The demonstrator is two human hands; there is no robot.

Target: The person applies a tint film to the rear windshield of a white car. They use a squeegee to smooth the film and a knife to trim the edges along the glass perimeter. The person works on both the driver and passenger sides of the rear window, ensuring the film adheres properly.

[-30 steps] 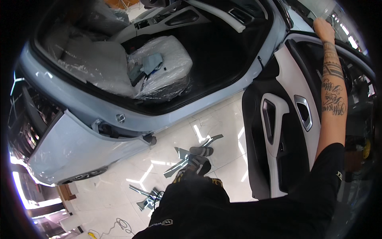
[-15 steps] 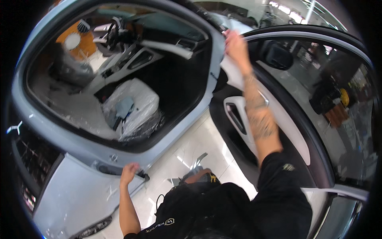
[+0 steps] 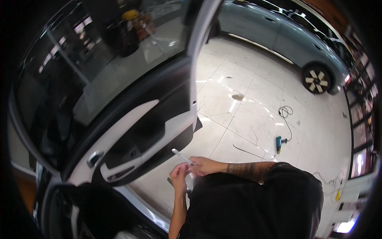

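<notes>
In the head view, the right hand (image 3: 200,165) has its fingers closed around a slim silvery knife-like tool (image 3: 180,155), which slants up and away from the body. The left hand (image 3: 179,174) is bunched right beside it; blur hides whether those fingers pinch the tool or only meet the other hand. The tool is in front of the torso, over the tiled floor (image 3: 217,131), probably kept there so both hands can reach it. The car door (image 3: 159,127) stands swung wide, which leaves standing room beside it. The teal heat gun (image 3: 279,144) lies well apart with its cord loosely looped, likely to stay clear of the feet.

Counted: one tool in hand, one door, one heat gun, one thin dark strip (image 3: 250,151) on the floor, one parked grey-blue car (image 3: 274,34) beyond.
</notes>
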